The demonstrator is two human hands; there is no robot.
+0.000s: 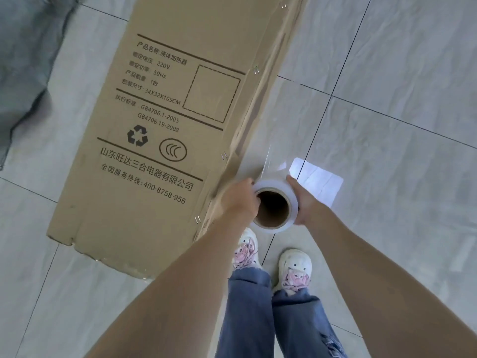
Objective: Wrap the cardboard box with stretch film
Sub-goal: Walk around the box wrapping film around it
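Grey tile floor (387,60) w/ dark grout; grey cloth (23,73) top left; bright light patch (317,179).

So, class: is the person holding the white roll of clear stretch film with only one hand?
No: the left hand and the right hand both hold the white roll of clear stretch film, one on each side.

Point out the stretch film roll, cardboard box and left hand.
stretch film roll (290,193), head view, white film rim right of the core
cardboard box (165,104), head view, printed face
left hand (240,200), head view, back of hand
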